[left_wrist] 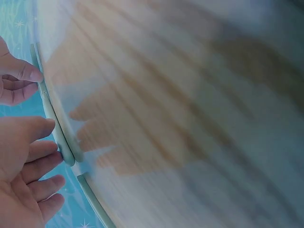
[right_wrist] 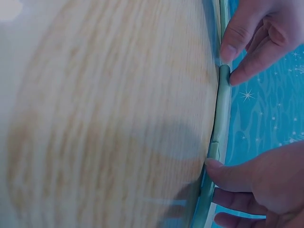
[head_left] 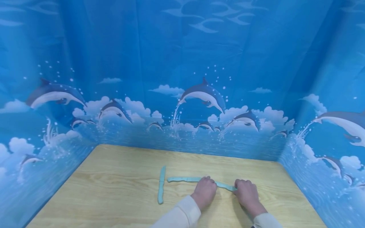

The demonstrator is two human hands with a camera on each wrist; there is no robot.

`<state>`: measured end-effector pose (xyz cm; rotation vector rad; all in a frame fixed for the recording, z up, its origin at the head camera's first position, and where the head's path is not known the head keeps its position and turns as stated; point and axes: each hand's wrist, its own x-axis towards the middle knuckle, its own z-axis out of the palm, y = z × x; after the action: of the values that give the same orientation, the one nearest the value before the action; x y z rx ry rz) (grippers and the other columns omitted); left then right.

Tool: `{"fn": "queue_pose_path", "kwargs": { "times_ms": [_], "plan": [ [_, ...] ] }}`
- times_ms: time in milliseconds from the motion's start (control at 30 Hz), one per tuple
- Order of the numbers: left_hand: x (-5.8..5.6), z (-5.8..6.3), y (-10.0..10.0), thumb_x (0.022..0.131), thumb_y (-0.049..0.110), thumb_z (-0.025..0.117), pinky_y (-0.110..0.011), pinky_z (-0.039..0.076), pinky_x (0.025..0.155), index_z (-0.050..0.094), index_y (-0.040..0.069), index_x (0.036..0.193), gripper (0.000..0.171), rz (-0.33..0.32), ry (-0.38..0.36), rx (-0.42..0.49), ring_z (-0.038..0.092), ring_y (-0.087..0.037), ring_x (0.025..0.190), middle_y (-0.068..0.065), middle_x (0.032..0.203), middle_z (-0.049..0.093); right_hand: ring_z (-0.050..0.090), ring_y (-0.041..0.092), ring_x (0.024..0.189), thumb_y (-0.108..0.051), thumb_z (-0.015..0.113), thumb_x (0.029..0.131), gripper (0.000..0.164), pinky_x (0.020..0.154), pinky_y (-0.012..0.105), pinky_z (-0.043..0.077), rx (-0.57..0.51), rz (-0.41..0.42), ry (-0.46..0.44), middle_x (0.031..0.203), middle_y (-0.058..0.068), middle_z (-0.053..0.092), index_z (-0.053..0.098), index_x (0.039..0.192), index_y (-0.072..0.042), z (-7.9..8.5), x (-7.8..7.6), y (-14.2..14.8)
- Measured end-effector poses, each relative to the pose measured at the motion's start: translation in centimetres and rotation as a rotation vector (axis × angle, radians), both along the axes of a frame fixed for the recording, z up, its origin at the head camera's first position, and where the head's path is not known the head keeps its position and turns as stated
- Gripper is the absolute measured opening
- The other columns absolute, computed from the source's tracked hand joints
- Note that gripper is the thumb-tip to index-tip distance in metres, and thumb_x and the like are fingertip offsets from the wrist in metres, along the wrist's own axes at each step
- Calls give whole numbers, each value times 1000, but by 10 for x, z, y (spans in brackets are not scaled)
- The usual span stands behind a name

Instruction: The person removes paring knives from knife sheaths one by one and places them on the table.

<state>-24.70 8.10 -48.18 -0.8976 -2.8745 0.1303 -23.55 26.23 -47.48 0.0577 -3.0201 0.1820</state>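
Observation:
On the table lie several slim pale-green pieces that look like sheathed fruit knives. In the head view, one knife points away from the person on the left. Another knife lies crosswise, its right end hidden by my left hand. A third knife continues that row at a slight slant. My right hand pinches this third knife; in the right wrist view the thumb sits near its joint. My left hand's loosely bent fingers touch around its rounded end, close to the neighbouring knife.
A wood-grain table lies under the hands. Blue sheets with printed dolphins rise at its back and both sides.

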Motion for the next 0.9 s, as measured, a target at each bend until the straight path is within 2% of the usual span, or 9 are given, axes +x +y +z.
{"fn": "queue_pose_path", "kwargs": {
  "times_ms": [167, 267, 533, 900],
  "plan": [
    [1, 1, 1, 92, 23, 66, -31, 39, 112, 70, 21, 109, 18, 13, -16, 8, 53, -13, 125, 6, 122, 65, 50, 20, 67, -14, 81, 75, 21, 60, 37, 42, -12, -3, -1, 73, 2, 62, 61, 80, -9, 1, 0, 1],
    [2, 1, 2, 92, 21, 66, -32, 38, 113, 69, 21, 112, 20, 18, -26, 15, 53, -13, 125, 6, 124, 64, 51, 20, 66, -14, 81, 75, 21, 60, 37, 42, -18, -2, -3, 74, 2, 63, 62, 81, -9, 2, 1, 1],
    [4, 3, 4, 89, 16, 69, -31, 39, 112, 67, 19, 115, 25, 10, -24, 23, 58, -10, 115, 5, 120, 65, 54, 20, 68, -14, 81, 74, 17, 61, 39, 45, -26, 15, -27, 76, 1, 64, 67, 81, -10, 3, 1, 2],
    [4, 3, 6, 88, 14, 71, -31, 39, 111, 59, 16, 129, 43, 4, 4, 18, 55, -10, 120, 2, 126, 62, 48, 14, 63, -12, 80, 77, 22, 56, 30, 43, -116, 5, -137, 70, -2, 53, 57, 76, -11, 5, 2, 4]
  ]
}}
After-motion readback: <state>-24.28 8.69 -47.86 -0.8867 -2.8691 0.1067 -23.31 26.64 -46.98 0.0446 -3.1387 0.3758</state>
